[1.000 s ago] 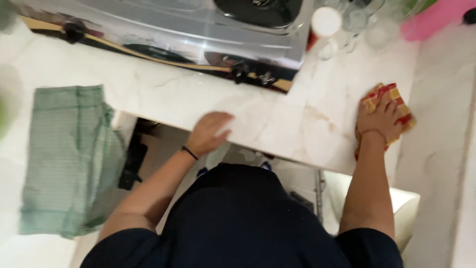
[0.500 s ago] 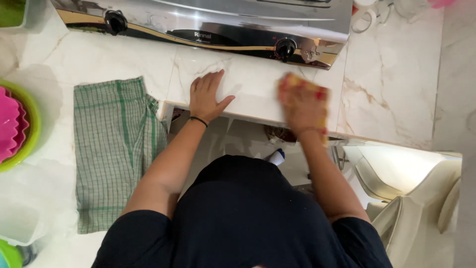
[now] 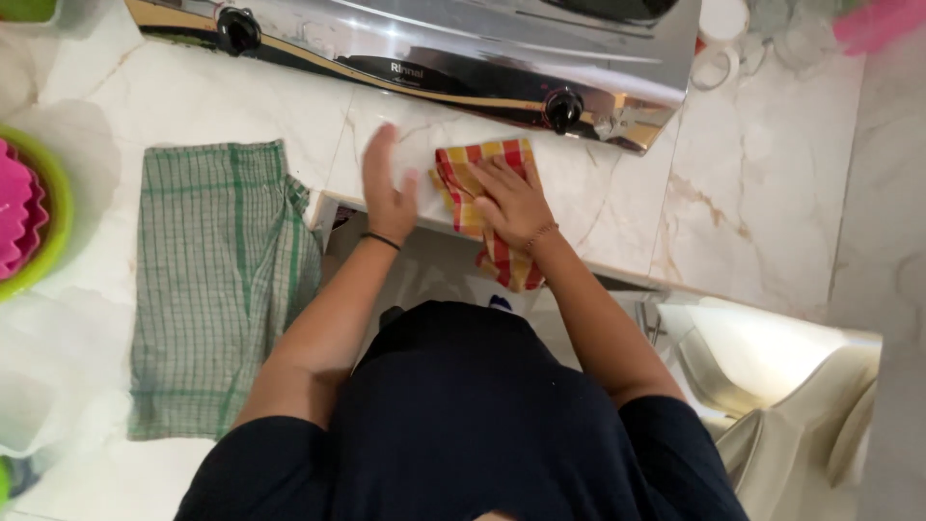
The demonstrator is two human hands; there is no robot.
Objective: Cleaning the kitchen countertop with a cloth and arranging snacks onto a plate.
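The narrow strip of white marble counter (image 3: 598, 193) in front of the person is hemmed in at the back by the stainless steel gas stove (image 3: 463, 43), whose black knob (image 3: 563, 107) juts over the strip. A green checked cloth (image 3: 217, 280) lies flat on the counter's left part. Further left stands a green bowl holding pink moulds (image 3: 24, 227). To the right, bare marble lies open up to white cups (image 3: 719, 53) at the far corner.

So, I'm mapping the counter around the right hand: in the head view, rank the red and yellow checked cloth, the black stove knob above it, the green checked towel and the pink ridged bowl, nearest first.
1. Red and yellow checked cloth: under the right hand.
2. Black stove knob: just above.
3. Green checked towel: far left, beyond the left hand.
4. Pink ridged bowl: left edge.
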